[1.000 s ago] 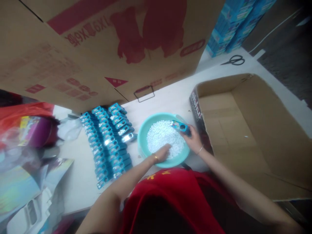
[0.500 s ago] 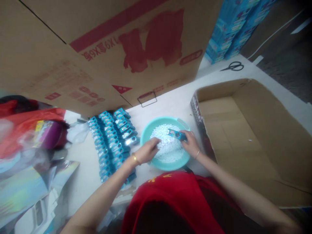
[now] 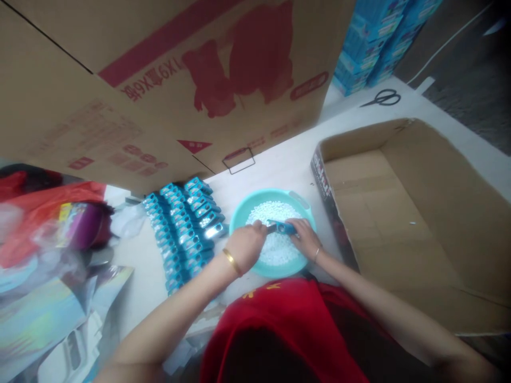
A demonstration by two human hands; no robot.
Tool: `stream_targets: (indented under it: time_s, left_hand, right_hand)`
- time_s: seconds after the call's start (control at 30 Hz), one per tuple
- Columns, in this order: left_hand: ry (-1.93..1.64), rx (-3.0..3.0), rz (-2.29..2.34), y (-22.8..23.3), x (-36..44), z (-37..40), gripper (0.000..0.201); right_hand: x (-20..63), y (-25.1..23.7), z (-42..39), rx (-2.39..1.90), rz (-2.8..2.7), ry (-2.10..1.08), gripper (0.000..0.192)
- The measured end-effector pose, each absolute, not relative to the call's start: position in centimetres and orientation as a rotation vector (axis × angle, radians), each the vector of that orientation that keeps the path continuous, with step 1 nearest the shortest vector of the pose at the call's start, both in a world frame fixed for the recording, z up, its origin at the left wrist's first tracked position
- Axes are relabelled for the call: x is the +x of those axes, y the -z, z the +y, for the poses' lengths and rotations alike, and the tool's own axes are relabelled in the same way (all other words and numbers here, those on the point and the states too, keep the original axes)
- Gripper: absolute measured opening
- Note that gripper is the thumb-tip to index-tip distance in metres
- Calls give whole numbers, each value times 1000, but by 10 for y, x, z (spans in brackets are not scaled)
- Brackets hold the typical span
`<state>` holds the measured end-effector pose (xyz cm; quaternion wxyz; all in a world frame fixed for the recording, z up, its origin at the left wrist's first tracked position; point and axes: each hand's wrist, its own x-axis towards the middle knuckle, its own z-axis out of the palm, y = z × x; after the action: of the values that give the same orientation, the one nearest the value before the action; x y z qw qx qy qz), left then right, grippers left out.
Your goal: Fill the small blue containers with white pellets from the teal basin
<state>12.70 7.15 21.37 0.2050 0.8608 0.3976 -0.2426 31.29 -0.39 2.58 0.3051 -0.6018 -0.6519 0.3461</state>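
Hands (image 3: 246, 247) at blue packet (image 3: 285, 228), right hand (image 3: 306, 238) gripping, above basin (image 3: 239, 211) of pellets (image 3: 275, 209).

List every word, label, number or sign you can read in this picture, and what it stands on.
"X": red print on the large box; neighbouring digits, 6 or 9, unclear.
"ishu": dark side of the open box; other letters blurred.
Too small or blurred: the large box's other print, stacked blue packs, rows of blue cases, held blue case.
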Motion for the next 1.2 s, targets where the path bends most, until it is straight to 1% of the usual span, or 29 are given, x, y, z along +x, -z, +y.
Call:
stream_targets:
  time_s: [0.07, 0.1, 0.23, 0.33, 0.43, 0.5, 0.57, 0.63, 0.7, 0.77, 0.83, 0.93, 1.0, 1.03, 1.1, 1.17, 1.2]
  left_hand:
    - [452, 2321, 1186, -197, 110, 78, 29]
    - [322, 2253, 1241, -184, 100, 81, 28]
    - [-94, 1799, 1505, -114, 73, 82, 17]
    - [-319, 1365, 1599, -73, 70, 67, 26]
    - [-439, 1053, 1500, -61, 77, 49, 38]
    - [-458, 1080, 1370, -65, 81, 40, 44]
    - [-446, 1283, 1240, -75, 84, 34, 45]
    - [-414, 1523, 1158, -87, 82, 29, 40]
    - [-397, 1681, 1154, -102, 73, 25, 35]
    - [-453, 1740, 1250, -115, 54, 20, 34]
    - [-557, 1754, 1434, -125, 27, 14, 37]
    - [-636, 1767, 1729, -128, -21, 7, 35]
    - [-612, 1759, 1856, -120, -49, 3, 31]
    - [-586, 1747, 1894, -114, -60, 2, 30]
    - [-488, 1728, 1924, -99, -74, 1, 31]
    - [-340, 1736, 1919, -84, -79, 3, 31]
    - [-275, 1756, 1908, -78, -79, 6, 30]
  right_hand:
    - [311, -31, -3, -1646, -1582, -1034, 37]
    - [310, -35, -2, -1654, -1479, -1135, 38]
    - [302, -55, 1, -1521, -1003, -1714, 48]
    - [296, -65, 1, -1429, -828, -1974, 52]
    - [293, -66, -2, -1331, -767, -2079, 57]
    - [291, -61, -8, -1336, -851, -2030, 57]
    - [289, -55, -14, -1411, -1025, -1886, 55]
    - [285, -51, -20, -1450, -1213, -1755, 52]
    - [281, -51, -24, -1422, -1394, -1637, 56]
    - [280, -54, -25, -1400, -1581, -1448, 63]
    - [284, -57, -24, -1460, -1705, -1169, 67]
    - [302, -56, -23, -1649, -1689, -798, 65]
    - [317, -52, -28, -1809, -1590, -672, 71]
    - [323, -49, -32, -1896, -1526, -658, 77]
    - [332, -44, -42, -2069, -1346, -731, 91]
    - [335, -42, -52, -2170, -1101, -913, 99]
    - [334, -42, -56, -2168, -971, -1026, 98]
